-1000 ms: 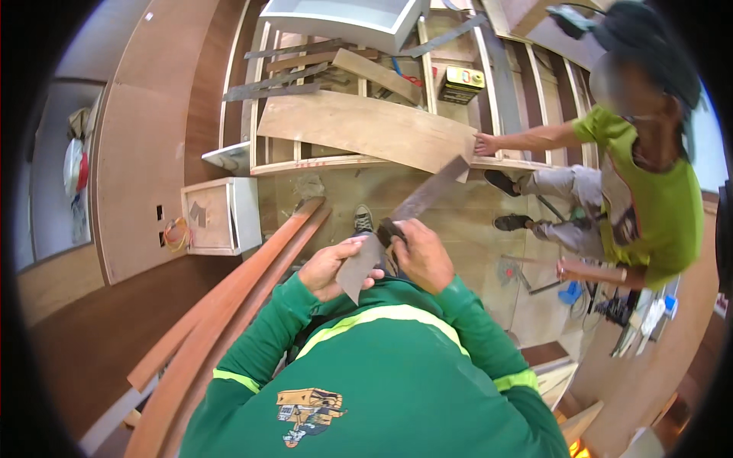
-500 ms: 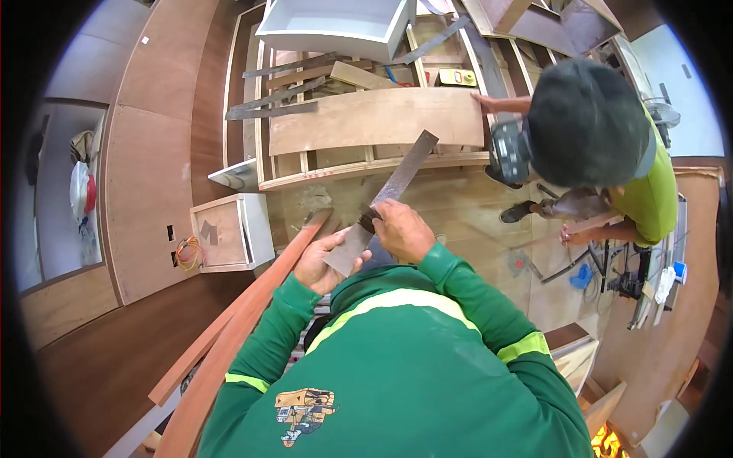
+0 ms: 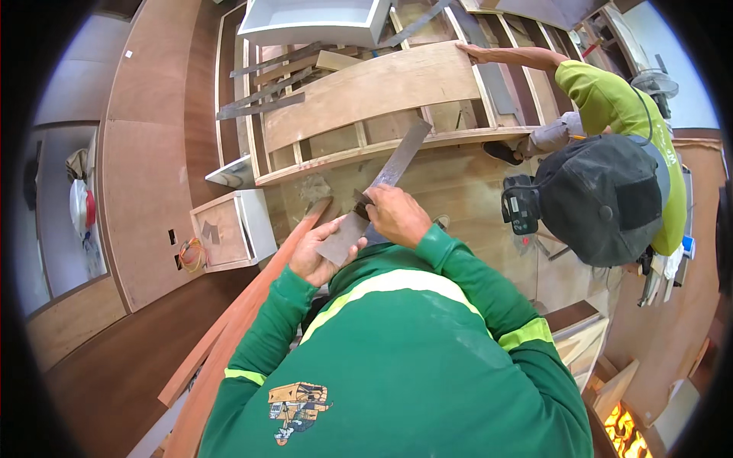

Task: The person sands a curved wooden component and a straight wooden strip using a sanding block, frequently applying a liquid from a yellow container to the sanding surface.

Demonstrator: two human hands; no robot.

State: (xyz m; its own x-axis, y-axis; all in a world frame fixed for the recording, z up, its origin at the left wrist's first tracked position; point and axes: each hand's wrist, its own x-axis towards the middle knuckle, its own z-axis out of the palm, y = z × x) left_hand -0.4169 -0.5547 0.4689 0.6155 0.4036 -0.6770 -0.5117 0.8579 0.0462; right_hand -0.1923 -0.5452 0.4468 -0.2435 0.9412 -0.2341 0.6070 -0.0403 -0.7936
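Head view: left hand (image 3: pixel 311 256) clamps a grey-brown strip (image 3: pixel 401 158) (thin, flat), right hand (image 3: pixel 400 217) a dark piece (image 3: pixel 360 199).

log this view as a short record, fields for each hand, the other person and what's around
left hand: holds the near end of a long grey strip
right hand: grips a small dark piece at the strip; exact kind unclear
co-worker's hand: on the right end of a plywood panel
panel: over a slatted wooden frame
left side: reddish-brown boards
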